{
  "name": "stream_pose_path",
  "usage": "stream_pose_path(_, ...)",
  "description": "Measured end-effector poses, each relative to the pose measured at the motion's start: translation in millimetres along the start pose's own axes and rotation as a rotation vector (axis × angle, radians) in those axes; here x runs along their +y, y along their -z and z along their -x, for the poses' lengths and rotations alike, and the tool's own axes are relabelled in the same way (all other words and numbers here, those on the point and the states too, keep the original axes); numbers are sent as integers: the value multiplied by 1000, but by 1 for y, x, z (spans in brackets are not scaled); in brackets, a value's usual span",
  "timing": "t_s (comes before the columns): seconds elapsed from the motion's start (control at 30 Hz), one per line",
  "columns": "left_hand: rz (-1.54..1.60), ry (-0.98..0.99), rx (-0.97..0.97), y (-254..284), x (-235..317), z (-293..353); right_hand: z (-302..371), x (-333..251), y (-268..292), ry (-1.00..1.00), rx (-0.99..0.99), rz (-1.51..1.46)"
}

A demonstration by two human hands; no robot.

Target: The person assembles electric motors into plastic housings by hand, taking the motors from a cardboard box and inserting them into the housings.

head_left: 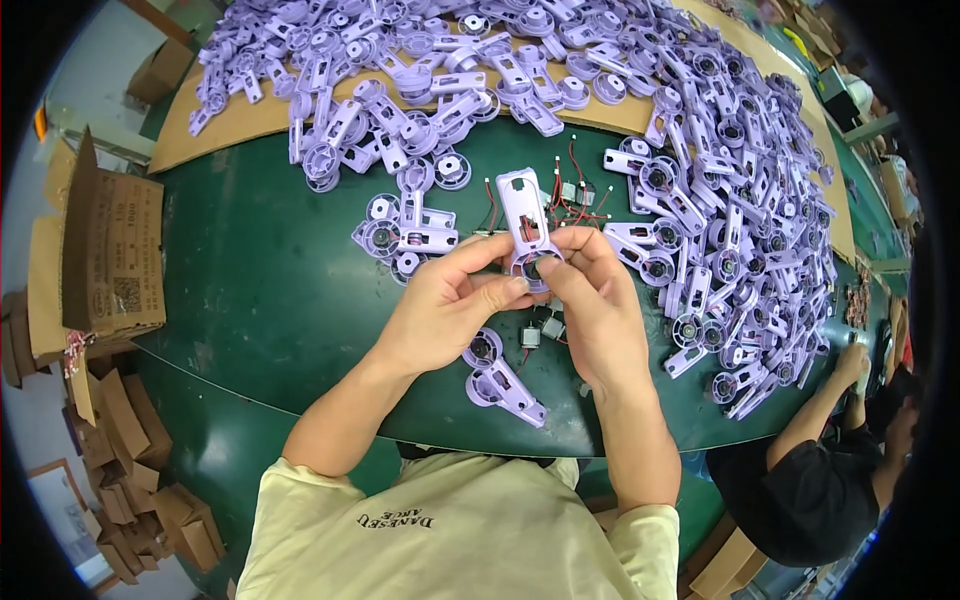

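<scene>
Between my two hands, above the green table, is a purple plastic housing (pixel 524 208) with a round ring at its near end and a slotted handle pointing away. My left hand (pixel 455 298) pinches the ring from the left. My right hand (pixel 592 290) grips it from the right, thumb pressed at the dark centre of the ring. Small silver motors (pixel 531 335) with red wires lie under and behind my hands, partly hidden. Two purple housings (pixel 508 390) rest just in front of me. A small group of housings (pixel 405 238) lies left of my hands.
A large heap of purple housings (pixel 740 230) covers the right side, and another heap (pixel 400 60) lies on cardboard (pixel 215 137) at the back. A cardboard box (pixel 115 240) stands at the left, with flattened cartons (pixel 130 430) below. At the right sits another person (pixel 820 470).
</scene>
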State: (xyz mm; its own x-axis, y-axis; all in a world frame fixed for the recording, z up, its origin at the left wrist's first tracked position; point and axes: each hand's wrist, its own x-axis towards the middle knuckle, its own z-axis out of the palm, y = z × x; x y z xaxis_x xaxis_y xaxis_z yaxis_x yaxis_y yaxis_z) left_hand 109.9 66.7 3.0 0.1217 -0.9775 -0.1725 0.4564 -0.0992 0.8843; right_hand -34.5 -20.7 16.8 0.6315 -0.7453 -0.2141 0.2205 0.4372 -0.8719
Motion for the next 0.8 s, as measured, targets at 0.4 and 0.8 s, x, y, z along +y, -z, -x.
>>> stream_pose_path(0.4,-157,-178,-21,-1,2,3,6,-1,-5,46,-51,170)
stream_pose_path(0.8,-392,-328,60,-15,0,5,0,-23,27,104,12,367)
